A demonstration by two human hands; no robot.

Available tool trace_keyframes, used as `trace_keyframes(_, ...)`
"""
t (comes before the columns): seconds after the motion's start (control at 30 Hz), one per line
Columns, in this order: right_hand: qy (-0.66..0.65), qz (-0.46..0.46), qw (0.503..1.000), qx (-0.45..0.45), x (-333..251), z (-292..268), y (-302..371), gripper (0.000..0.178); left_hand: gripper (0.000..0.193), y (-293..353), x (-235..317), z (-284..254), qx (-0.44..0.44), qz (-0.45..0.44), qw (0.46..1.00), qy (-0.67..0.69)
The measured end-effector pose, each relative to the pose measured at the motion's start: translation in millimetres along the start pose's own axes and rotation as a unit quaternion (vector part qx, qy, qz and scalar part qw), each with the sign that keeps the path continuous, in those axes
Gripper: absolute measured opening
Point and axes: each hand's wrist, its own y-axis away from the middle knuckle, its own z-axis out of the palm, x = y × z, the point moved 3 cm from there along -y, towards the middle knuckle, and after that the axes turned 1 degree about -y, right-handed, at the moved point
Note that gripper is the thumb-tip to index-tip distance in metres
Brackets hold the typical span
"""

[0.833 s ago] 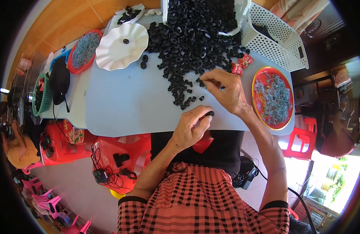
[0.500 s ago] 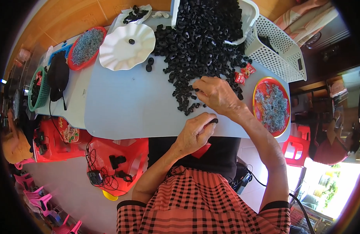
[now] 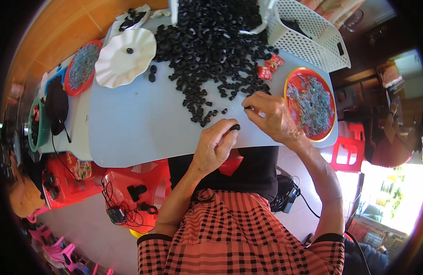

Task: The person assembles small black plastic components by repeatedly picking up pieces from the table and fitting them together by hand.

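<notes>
My left hand (image 3: 215, 145) is closed around a small black plastic part (image 3: 235, 128), whose end shows between thumb and forefinger above the table's near edge. To its right and a little farther off, my right hand (image 3: 276, 119) pinches another small black piece (image 3: 248, 108) at its fingertips. The two hands are apart. Just beyond them spreads a large heap of black plastic parts (image 3: 211, 50), with a few loose ones trailing toward my left hand. Beside my right hand is a red plate (image 3: 317, 137) holding many small silvery metal pieces (image 3: 312, 104).
A white scalloped dish (image 3: 122, 68) with one black part stands left of the heap. Behind it is another red tray (image 3: 74, 91) of silvery pieces. A white perforated basket (image 3: 307, 43) and red wrappers (image 3: 270, 67) lie to the right. Red stools (image 3: 349, 149) flank the table (image 3: 129, 137).
The whole view has shifted. My right hand has drawn away from the heap toward the right-hand red plate, still pinching a black piece. My left hand keeps its grip on its part.
</notes>
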Motion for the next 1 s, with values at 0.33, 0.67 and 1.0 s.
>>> trace_keyframes(0.33,-0.043,0.016,0.998,0.046,10,6,33,0.018,0.020,1,-1,3,-0.002,-0.016,0.999,-0.039)
trace_keyframes(0.67,0.049,-0.012,0.997,-0.054,21,6,24,0.015,0.024,1,-4,3,-0.014,-0.041,0.998,-0.046)
trace_keyframes(1.0,0.070,-0.033,0.996,0.053,19,8,33,0.020,0.020,-1,-4,5,0.013,0.010,0.999,-0.027)
